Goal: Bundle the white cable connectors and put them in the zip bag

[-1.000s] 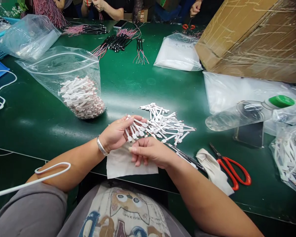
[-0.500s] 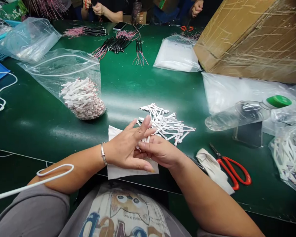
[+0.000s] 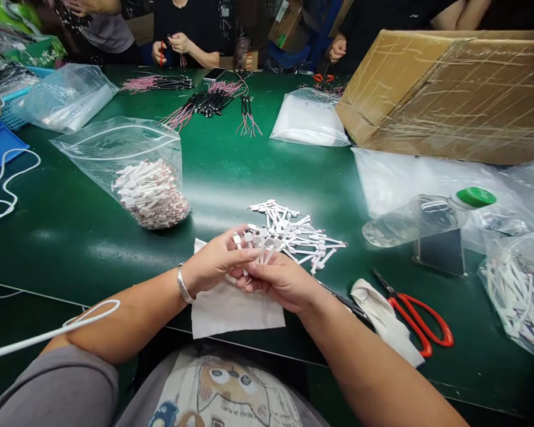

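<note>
Between my hands is a fan of several short white connector cables point(image 3: 258, 239) with flat square heads pointing up and away from me. My left hand point(image 3: 217, 261) has its thumb and fingers closed on the left part of the bunch. From the other side, my right hand point(image 3: 285, 281) pinches the lower ends between thumb and fingers. Just beyond them lies a loose pile of the same white connector cables point(image 3: 300, 234). A white sheet of paper point(image 3: 235, 311) lies under my hands at the table's edge. Some fingertips are hidden behind the bunch.
A clear zip bag point(image 3: 153, 196) of white connectors stands left. On the right lie red-handled scissors point(image 3: 420, 317), a white cloth point(image 3: 378, 311), a bottle point(image 3: 409, 222) and a phone point(image 3: 440, 243). A large carton point(image 3: 445, 98) stands behind; co-workers' hands point(image 3: 180, 44) show across the table.
My left hand, spread out beside the right one before, has turned and closed onto the bunch. The white heads now show fanned out. The camera view has tilted up slightly.
</note>
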